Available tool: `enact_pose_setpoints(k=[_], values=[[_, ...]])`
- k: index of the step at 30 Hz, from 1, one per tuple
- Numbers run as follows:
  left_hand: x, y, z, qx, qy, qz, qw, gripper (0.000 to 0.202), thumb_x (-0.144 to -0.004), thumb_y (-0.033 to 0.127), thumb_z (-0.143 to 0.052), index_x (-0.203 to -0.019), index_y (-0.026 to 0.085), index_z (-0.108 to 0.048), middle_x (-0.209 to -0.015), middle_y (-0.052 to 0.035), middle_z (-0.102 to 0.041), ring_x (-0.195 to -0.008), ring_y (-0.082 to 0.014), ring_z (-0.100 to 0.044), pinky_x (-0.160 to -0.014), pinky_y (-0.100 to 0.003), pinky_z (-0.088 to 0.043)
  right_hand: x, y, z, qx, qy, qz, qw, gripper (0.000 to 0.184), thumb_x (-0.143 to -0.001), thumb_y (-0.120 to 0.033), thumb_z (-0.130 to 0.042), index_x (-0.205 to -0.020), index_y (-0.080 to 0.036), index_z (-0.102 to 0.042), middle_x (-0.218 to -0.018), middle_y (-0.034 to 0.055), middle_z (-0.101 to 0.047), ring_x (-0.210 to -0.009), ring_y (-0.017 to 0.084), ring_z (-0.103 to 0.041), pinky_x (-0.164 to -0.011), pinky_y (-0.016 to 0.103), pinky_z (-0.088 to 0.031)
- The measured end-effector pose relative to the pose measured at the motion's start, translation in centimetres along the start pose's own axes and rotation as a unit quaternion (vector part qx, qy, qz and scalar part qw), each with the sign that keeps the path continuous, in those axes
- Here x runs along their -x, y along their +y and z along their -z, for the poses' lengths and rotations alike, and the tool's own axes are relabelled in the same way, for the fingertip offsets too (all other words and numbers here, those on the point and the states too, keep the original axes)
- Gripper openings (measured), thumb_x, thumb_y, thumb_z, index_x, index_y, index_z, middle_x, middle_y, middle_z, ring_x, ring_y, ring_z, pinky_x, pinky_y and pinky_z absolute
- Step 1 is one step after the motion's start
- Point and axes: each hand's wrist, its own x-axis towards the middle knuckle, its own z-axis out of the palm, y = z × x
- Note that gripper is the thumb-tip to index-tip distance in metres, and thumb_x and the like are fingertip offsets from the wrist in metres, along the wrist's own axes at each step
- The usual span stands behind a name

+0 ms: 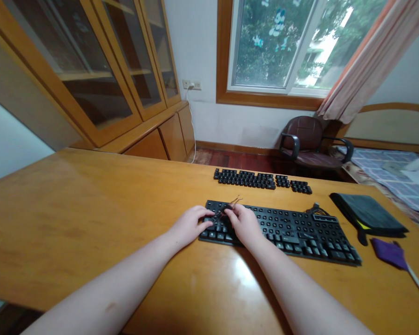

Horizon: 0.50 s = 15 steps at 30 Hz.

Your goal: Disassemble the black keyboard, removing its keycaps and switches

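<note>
A black keyboard [300,230] with most keycaps removed lies on the wooden desk [91,209]. Both hands sit at its left end. My right hand [243,222] is closed on a small wire keycap puller [226,210], its thin wire ends sticking up. My left hand [190,223] rests on the keyboard's left edge, fingers curled onto the keys beside the puller. Rows of removed black keycaps [261,180] lie lined up behind the keyboard.
A folded dark cloth or case [368,213] and a purple cloth with a white stick [393,253] lie at the desk's right. Beyond the desk stand a wooden glass-door cabinet [101,79], an office chair [309,142], a bed [398,172] and a window.
</note>
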Motion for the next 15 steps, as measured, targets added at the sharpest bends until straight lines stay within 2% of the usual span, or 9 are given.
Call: enact_pose_setpoints(k=[3, 15], values=[[-0.03, -0.03, -0.11, -0.001, 0.0, 0.002, 1.0, 0.023, -0.075, 0.022, -0.064, -0.098, 0.02, -0.067, -0.097, -0.0049, -0.065, -0.092, -0.0188, -0.06, -0.088, -0.032, -0.046, -0.16, 0.13, -0.1, -0.003, 0.001, 0.0, 1.0, 0.018, -0.085, -0.027, -0.05, -0.081, -0.019, -0.065, -0.086, 0.0062, -0.071, -0.078, 0.019, -0.065, -0.068, 0.026, -0.044], [-0.27, -0.77, -0.13, 0.008, -0.013, 0.011, 1.0, 0.032, -0.07, 0.022, -0.069, -0.102, 0.021, -0.066, -0.098, -0.0046, -0.065, -0.092, -0.0191, -0.06, -0.087, -0.034, -0.047, 0.13, -0.69, -0.55, 0.047, -0.011, 0.003, 0.999, 0.018, -0.087, -0.028, -0.049, -0.082, -0.02, -0.064, -0.082, 0.0054, -0.071, -0.076, 0.019, -0.065, -0.064, 0.025, -0.044]])
